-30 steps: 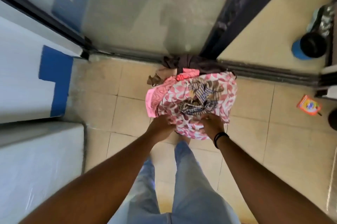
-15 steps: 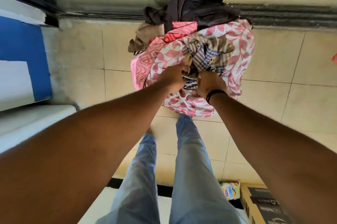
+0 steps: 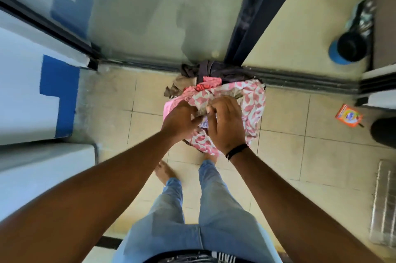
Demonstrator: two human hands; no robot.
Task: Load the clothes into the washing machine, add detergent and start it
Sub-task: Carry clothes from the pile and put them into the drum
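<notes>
A bundle of clothes (image 3: 250,102), wrapped in a white cloth with pink leaf shapes, is held over the tiled floor in front of me. Dark brown and tan garments (image 3: 205,72) spill out at its far side. My left hand (image 3: 182,119) grips the cloth at the bundle's near left. My right hand (image 3: 227,125), with a black band at the wrist, curls over the top and holds the gathered cloth and a striped piece. An orange detergent packet (image 3: 348,118) lies on the floor to the right. No washing machine can be made out for certain.
A white surface with a blue shape (image 3: 57,95) stands at the left, a pale box edge below it. A glass door with a dark frame (image 3: 252,27) lies ahead. A blue-and-black container (image 3: 347,50) sits at the far right. My legs and bare feet are below.
The view has tilted back up from the floor. Both hands have moved from the bundle's near edge up onto its top, closing the cloth over the striped garment.
</notes>
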